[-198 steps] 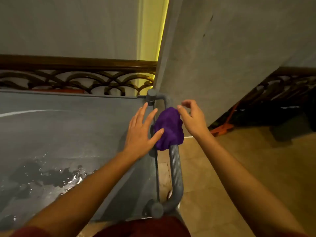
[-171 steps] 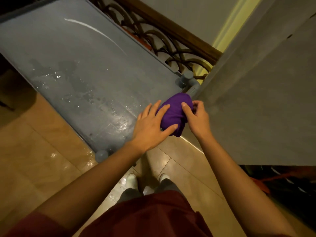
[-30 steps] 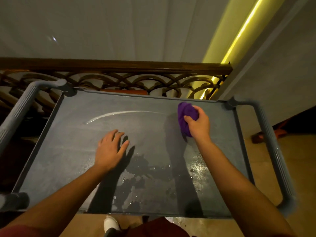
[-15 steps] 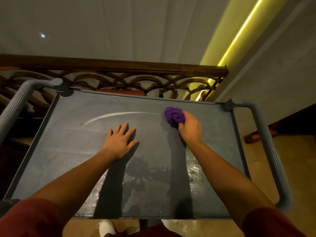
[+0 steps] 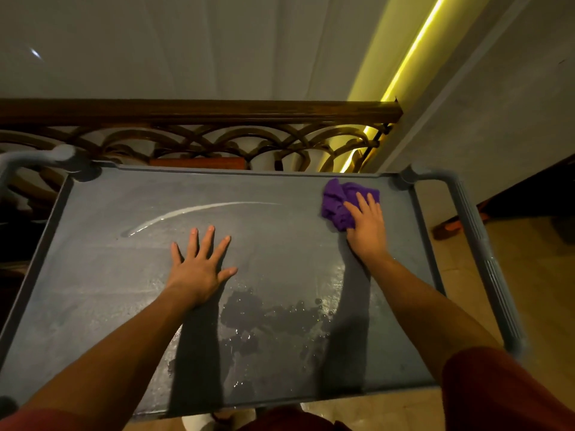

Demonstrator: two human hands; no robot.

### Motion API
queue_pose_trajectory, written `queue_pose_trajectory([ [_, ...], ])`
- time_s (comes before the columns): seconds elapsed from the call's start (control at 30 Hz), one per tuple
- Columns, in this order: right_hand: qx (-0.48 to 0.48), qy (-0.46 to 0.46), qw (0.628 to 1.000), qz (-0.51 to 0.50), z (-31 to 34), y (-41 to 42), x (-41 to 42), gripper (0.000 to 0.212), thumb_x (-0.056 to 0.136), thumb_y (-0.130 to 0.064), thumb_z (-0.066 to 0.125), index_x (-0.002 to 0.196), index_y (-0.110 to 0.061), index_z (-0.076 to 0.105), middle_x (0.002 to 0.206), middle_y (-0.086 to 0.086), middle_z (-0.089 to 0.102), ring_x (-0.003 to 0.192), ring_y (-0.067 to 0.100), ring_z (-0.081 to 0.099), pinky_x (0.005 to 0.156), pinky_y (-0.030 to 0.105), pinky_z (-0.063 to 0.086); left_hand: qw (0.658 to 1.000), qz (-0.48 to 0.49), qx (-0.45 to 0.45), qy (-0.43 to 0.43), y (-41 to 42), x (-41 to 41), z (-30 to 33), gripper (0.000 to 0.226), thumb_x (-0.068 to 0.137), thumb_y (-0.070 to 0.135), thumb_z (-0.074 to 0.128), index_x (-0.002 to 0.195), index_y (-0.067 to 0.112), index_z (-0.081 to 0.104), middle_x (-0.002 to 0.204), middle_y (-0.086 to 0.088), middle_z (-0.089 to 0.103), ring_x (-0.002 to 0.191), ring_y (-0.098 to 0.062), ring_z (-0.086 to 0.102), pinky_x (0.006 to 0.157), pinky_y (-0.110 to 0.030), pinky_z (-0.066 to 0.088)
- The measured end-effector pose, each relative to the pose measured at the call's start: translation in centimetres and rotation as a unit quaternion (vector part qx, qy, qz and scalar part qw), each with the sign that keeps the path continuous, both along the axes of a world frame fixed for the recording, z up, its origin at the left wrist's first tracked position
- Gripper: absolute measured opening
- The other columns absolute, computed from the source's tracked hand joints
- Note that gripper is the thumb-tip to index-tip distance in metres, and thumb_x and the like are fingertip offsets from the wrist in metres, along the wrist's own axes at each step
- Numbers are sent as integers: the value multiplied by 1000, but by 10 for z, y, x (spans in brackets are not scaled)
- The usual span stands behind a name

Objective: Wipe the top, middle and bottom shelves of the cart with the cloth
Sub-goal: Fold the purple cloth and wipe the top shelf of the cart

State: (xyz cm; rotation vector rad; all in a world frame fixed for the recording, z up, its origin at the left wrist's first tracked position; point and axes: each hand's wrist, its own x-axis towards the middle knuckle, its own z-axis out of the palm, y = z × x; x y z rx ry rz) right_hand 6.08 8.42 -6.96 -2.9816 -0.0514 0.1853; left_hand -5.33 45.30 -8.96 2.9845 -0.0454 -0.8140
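Purple cloth (image 5: pixel 342 202) is lying at the top shelf's (image 5: pixel 93 275) upper right, pressed under the right hand (image 5: pixel 365 227), its flat grip not clenching; the left hand (image 5: pixel 199 265) is bracing, released. Puddles (image 5: pixel 264 315) are remaining; middle and bottom shelves, unseen, are presumably waiting.

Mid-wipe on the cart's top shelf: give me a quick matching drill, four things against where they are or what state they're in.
Things:
1. cloth
2. left hand
3. right hand
4. puddle

Places or states:
A. flat on the top shelf, fingers spread, holding nothing
B. pressing down on the cloth
C. bunched near the far right corner
D. dark and wet, toward the near edge between the forearms

Pairs: 1-C, 2-A, 3-B, 4-D
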Motion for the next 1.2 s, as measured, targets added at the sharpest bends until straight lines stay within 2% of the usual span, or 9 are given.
queue_pose_trajectory([
  [0.1, -7, -6, 1000, 16, 5, -35, -14, 63, 92, -9, 65, 150, -22, 45, 166, 7, 27, 156, 28, 13, 127, 49, 10, 999, 13, 21, 45, -10, 7, 2, 84, 91, 77, 14, 152, 37, -27, 159, -6, -37, 145, -38, -33, 117, -71, -4],
  [0.37, 7, -32, 979, -200, -3, -24, -97, 60, 89, -9, 66, 146, -17, 50, 164, 12, 31, 154, 33, 20, 125, 50, 21, 997, 16, 33, 73, -20, 6, 14, 96, 85, 85, 19, 153, 33, -27, 159, -9, -37, 146, -42, -31, 115, -73, -1],
  [0.47, 18, -21, 975, -222, -8, 1, -132, 56, 89, -11, 67, 144, -17, 53, 160, 12, 37, 152, 34, 25, 124, 47, 24, 997, 14, 17, 71, -17, 6, 12, 97, 84, 85, 20, 153, 34, -27, 160, -9, -37, 146, -41, -31, 115, -74, 0],
  [0.6, 164, -88, 934, -305, 21, -11, -101, 37, 89, -3, 59, 123, -18, 63, 114, 9, 68, 111, 32, 66, 88, 32, 50, 996, 21, 5, 84, -14, 7, 11, 100, 83, 85, 26, 153, 36, -27, 159, -8, -38, 146, -41, -30, 115, -74, 1],
  [0.67, 193, -142, 932, -270, 47, -31, -56, 40, 89, -1, 59, 123, -21, 63, 119, 8, 67, 116, 29, 63, 102, 41, 50, 994, 39, 19, 103, -23, 14, 15, 105, 83, 85, 34, 154, 35, -25, 160, -8, -37, 147, -42, -28, 115, -74, 4],
  [0.73, 125, -146, 967, -170, 64, -44, -12, 49, 88, -3, 67, 133, -23, 59, 144, 7, 56, 141, 30, 45, 123, 53, 26, 988, 68, 29, 135, -38, 24, 23, 115, 80, 84, 45, 155, 30, -22, 161, -12, -33, 148, -46, -23, 116, -73, 5],
  [0.8, 26, -100, 993, -58, 65, -54, 26, 56, 90, -8, 69, 141, -24, 54, 156, 4, 45, 152, 29, 28, 127, 51, 10, 982, 101, 30, 154, -55, 30, 28, 123, 77, 83, 53, 157, 23, -19, 162, -16, -29, 148, -50, -19, 117, -70, 5],
  [1.0, -147, 9, 986, 76, 41, -84, 53, 65, 100, -19, 58, 157, -29, 30, 167, 4, 25, 157, 29, 6, 127, 51, 4, 982, 116, 58, 140, -61, 27, 17, 127, 75, 88, 46, 155, 18, -24, 161, -19, -31, 147, -50, -20, 116, -70, 4],
  [1.2, -96, 26, 995, 3, 26, -100, 18, 69, 94, -7, 62, 155, -25, 36, 166, 4, 28, 154, 28, 23, 123, 47, 27, 983, 118, 65, 127, -68, 29, 13, 131, 72, 91, 45, 156, 15, -21, 161, -22, -28, 147, -52, -17, 117, -69, 5],
])
